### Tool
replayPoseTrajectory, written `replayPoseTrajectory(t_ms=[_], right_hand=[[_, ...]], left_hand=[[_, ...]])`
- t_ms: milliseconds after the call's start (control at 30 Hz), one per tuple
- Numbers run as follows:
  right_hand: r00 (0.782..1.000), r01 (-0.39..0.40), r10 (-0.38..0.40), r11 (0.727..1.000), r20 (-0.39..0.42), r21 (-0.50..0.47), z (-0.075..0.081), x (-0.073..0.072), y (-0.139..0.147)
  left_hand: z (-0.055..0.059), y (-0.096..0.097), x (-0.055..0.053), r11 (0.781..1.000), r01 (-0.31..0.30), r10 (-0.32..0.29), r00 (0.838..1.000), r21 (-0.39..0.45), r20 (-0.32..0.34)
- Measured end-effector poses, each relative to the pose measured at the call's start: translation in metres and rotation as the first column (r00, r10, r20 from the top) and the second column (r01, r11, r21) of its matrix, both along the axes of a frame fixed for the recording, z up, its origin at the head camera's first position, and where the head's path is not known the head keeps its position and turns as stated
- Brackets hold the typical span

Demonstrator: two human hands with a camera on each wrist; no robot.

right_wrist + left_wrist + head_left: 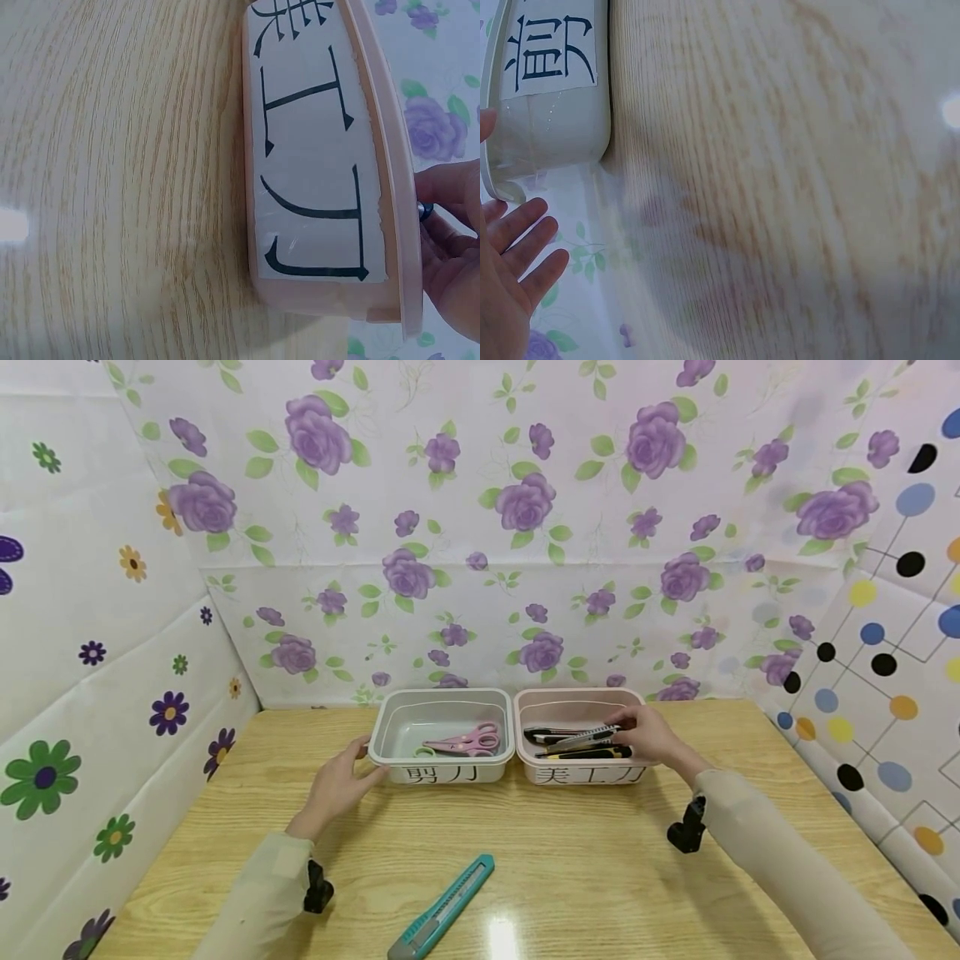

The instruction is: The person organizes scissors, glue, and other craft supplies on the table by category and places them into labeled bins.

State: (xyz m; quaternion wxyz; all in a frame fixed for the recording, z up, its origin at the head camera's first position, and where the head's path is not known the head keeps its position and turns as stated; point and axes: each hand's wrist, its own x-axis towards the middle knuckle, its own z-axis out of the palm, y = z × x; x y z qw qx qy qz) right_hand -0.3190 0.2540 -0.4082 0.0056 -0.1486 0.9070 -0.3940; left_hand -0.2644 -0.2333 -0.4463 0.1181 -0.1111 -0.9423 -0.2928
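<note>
In the head view, my right hand (651, 737) reaches over the right side of a pink bin (528, 760) and pinches the end of a utility knife (581, 740) with a pale body. Other black and yellow utility knives (592, 752) lie beneath it. A dark knife end (426, 210) shows between the fingers in the right wrist view. My left hand (341, 783) is at the left corner of a white bin (435, 762), thumb by its front rim, the other fingers loosely extended. Pink-handled scissors (472, 740) and a green handle (423, 752) lie inside that bin.
A teal utility knife (442, 910) lies slantwise on the wooden table (570, 852), in front of the bins. Both bins bear labels with black characters and stand side by side near the back edge. Flowered cloth (480, 527) hangs behind the table.
</note>
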Motion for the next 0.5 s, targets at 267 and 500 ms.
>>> replayPoseTrajectory(t_ms=[267,500], right_hand=[[1.000,0.011,-0.010,0.999,-0.014,0.031,-0.0043,-0.0025,0.0032],[1.000,-0.003,0.003,1.000,-0.028,0.006,0.0023,-0.0010,0.0019]], left_hand=[[0.0005,0.0004,0.0008,1.000,0.003,-0.003,1.000,-0.001,-0.004],[0.0019,0.0001,0.0011,1.000,0.000,0.000,1.000,0.005,-0.001]])
